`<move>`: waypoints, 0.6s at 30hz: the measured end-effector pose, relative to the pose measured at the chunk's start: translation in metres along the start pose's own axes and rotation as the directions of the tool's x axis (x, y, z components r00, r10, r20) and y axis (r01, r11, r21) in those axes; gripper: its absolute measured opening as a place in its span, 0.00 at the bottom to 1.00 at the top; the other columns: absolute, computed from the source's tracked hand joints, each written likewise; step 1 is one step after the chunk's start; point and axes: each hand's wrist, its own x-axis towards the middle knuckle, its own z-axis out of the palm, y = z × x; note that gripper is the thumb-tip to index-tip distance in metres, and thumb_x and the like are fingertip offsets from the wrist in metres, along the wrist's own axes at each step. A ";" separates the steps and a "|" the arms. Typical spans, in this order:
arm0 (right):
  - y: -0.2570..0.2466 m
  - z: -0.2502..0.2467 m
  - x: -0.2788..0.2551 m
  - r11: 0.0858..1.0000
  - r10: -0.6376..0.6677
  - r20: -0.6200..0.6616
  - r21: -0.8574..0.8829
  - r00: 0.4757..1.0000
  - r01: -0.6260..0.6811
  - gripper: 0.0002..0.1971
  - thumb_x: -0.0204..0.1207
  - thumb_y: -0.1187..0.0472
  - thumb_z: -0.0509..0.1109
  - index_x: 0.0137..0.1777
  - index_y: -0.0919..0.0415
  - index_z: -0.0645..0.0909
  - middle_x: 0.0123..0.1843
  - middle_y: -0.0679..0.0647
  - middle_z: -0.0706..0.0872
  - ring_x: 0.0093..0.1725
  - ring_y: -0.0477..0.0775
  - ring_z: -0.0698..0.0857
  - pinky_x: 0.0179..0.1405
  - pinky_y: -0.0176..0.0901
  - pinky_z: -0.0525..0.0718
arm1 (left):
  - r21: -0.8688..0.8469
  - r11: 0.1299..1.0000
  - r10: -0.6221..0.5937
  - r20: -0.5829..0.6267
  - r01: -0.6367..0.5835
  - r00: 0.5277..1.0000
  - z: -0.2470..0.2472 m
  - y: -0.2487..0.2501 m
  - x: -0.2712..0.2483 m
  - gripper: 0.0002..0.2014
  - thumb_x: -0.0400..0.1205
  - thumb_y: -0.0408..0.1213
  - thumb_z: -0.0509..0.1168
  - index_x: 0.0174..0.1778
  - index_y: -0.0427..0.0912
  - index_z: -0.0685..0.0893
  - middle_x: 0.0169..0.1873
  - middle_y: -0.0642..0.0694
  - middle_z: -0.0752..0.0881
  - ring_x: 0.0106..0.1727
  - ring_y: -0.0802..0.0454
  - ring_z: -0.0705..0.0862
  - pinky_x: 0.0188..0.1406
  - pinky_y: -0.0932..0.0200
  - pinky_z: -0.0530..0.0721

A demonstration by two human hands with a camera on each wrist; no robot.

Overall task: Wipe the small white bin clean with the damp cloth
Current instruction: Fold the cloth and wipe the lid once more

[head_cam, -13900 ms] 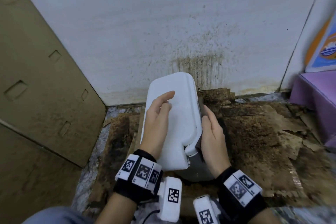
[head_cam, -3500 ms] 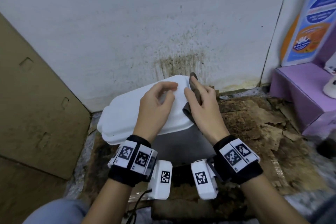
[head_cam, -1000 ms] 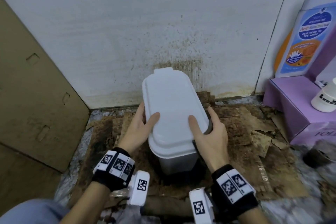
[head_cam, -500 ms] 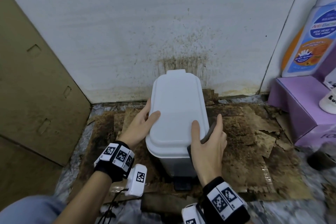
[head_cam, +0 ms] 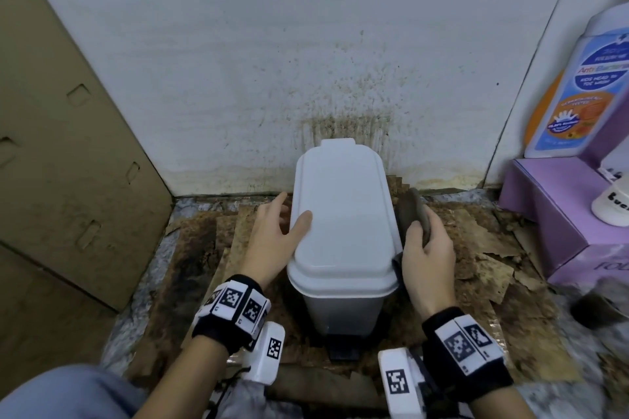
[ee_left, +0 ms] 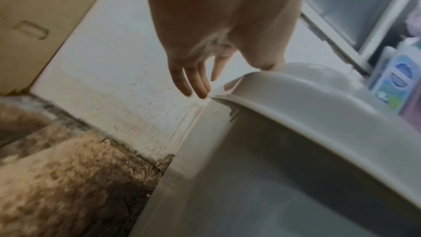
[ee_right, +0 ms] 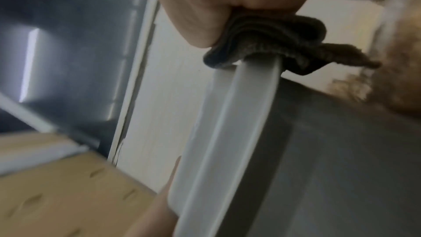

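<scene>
Because the small white pedal bin (head_cam: pixel 343 235) stands upright on stained cardboard (head_cam: pixel 476 248) against the spattered wall (head_cam: pixel 306 61), it appears light, hollow and smooth, so it is likely to slide or tip under sideways wiping; steady it at the lid's (ee_left: pixel 318 100) rim. The left hand (head_cam: pixel 272 241) does this, fingers loosely spread along the left side, thumb on the lid top. The right hand (head_cam: pixel 427 255) pinches the soft, dark cloth (ee_right: pixel 273 42) against the lid's right edge, thumb over the bunched folds.
</scene>
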 end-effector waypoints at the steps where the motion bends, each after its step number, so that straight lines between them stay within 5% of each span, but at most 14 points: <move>1: -0.006 0.000 0.002 0.997 -0.058 0.003 -0.043 0.998 0.058 0.21 0.90 0.63 0.57 0.81 0.55 0.73 0.72 0.48 0.83 0.70 0.45 0.79 0.67 0.38 0.77 | 0.036 0.999 0.024 -0.033 -0.023 0.999 0.000 0.002 -0.002 0.35 0.86 0.57 0.65 0.87 0.52 0.64 0.75 0.55 0.68 0.73 0.57 0.72 0.71 0.53 0.74; 4: -0.025 0.008 0.007 0.933 -0.290 0.148 -0.174 0.946 0.314 0.21 0.89 0.63 0.58 0.80 0.50 0.73 0.71 0.42 0.79 0.73 0.46 0.76 0.74 0.45 0.74 | 0.072 0.992 0.109 -0.095 -0.102 0.989 0.001 0.006 -0.005 0.26 0.87 0.54 0.63 0.81 0.51 0.73 0.69 0.52 0.75 0.71 0.53 0.76 0.73 0.44 0.78; 6: -0.034 0.015 0.008 0.825 -0.429 0.382 -0.202 0.818 0.527 0.24 0.88 0.66 0.59 0.80 0.43 0.71 0.70 0.38 0.78 0.72 0.41 0.74 0.76 0.42 0.70 | 0.053 0.989 0.145 -0.136 -0.139 0.980 0.002 0.011 -0.009 0.19 0.90 0.50 0.60 0.76 0.49 0.78 0.64 0.51 0.78 0.66 0.53 0.79 0.71 0.45 0.80; 9: -0.032 0.019 0.011 0.611 -0.382 0.722 -0.272 0.578 0.743 0.23 0.86 0.61 0.59 0.78 0.41 0.74 0.76 0.36 0.78 0.76 0.38 0.71 0.81 0.50 0.62 | 0.032 0.984 0.177 -0.201 -0.174 0.964 0.001 0.018 -0.013 0.15 0.92 0.42 0.57 0.68 0.46 0.85 0.57 0.51 0.84 0.61 0.55 0.83 0.66 0.51 0.81; 11: -0.025 0.015 0.013 0.530 -0.316 0.807 -0.286 0.499 0.799 0.24 0.84 0.57 0.58 0.79 0.45 0.75 0.80 0.37 0.74 0.80 0.39 0.68 0.83 0.53 0.57 | 0.034 0.981 0.194 -0.240 -0.192 0.951 0.001 0.020 -0.016 0.15 0.91 0.40 0.57 0.65 0.45 0.87 0.55 0.51 0.87 0.59 0.57 0.84 0.62 0.57 0.82; 15: -0.026 0.005 0.012 0.524 -0.297 0.836 -0.262 0.461 0.811 0.25 0.83 0.59 0.58 0.80 0.42 0.73 0.84 0.35 0.68 0.86 0.35 0.56 0.88 0.54 0.36 | 0.117 0.964 0.261 -0.220 -0.240 0.940 0.007 0.021 -0.019 0.13 0.89 0.39 0.62 0.66 0.45 0.88 0.54 0.51 0.85 0.53 0.57 0.84 0.55 0.64 0.81; 18: -0.023 -0.005 0.007 0.550 -0.306 0.797 -0.297 0.520 0.780 0.27 0.80 0.50 0.57 0.80 0.37 0.71 0.87 0.34 0.60 0.88 0.36 0.44 0.85 0.56 0.27 | 0.247 0.938 0.287 -0.160 -0.243 0.944 0.014 0.025 -0.018 0.15 0.87 0.45 0.66 0.66 0.45 0.87 0.53 0.53 0.81 0.58 0.53 0.79 0.61 0.59 0.78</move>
